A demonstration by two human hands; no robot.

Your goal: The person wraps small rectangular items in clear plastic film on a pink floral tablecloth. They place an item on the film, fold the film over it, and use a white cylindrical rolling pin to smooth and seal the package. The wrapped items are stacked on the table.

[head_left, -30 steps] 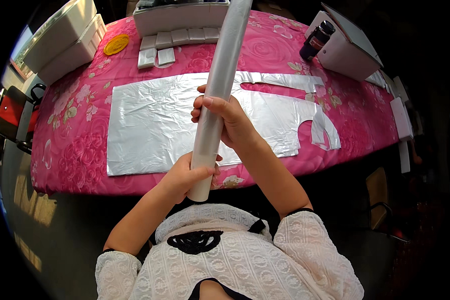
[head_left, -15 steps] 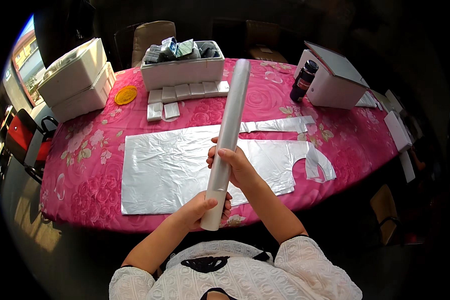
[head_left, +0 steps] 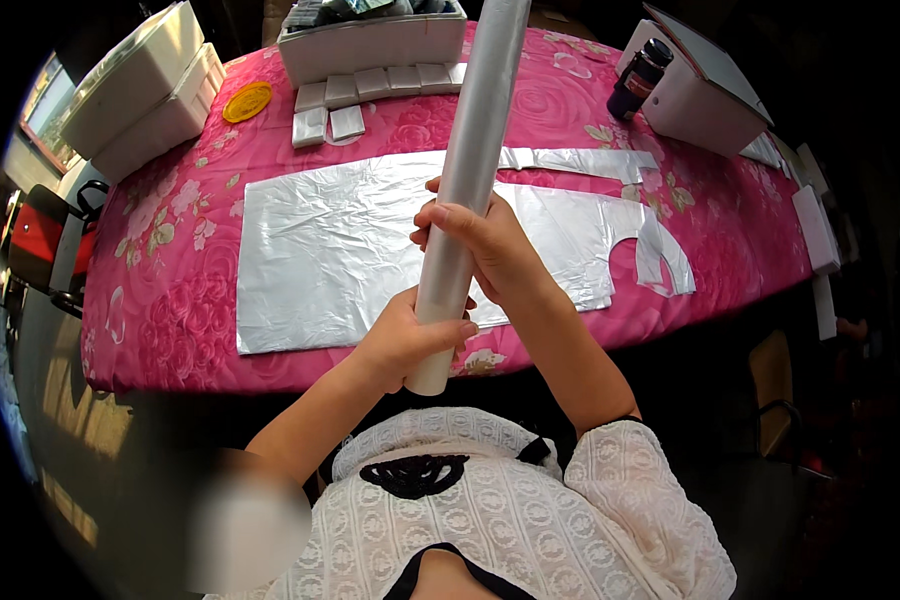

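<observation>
A long, whitish translucent roll of plastic film stands tilted in front of me, its top running out of the upper edge. My left hand wraps round its lower part, thumb across the front. Higher up, my right hand grips the same roll from the right side. Under and behind the roll, a flat silvery plastic apron lies spread on the table, with a curved neck cutout and straps at its right end. Both hands are above its near side.
The table wears a pink floral cloth. At the back, a white foam box holds packets; small white packs sit before it. Foam boxes stand left, near a yellow disc. A dark bottle and white box stand right.
The view has tilted down, so the table and its things sit higher in the picture. Both hands still hold the roll, and my left thumb now reaches farther across it.
</observation>
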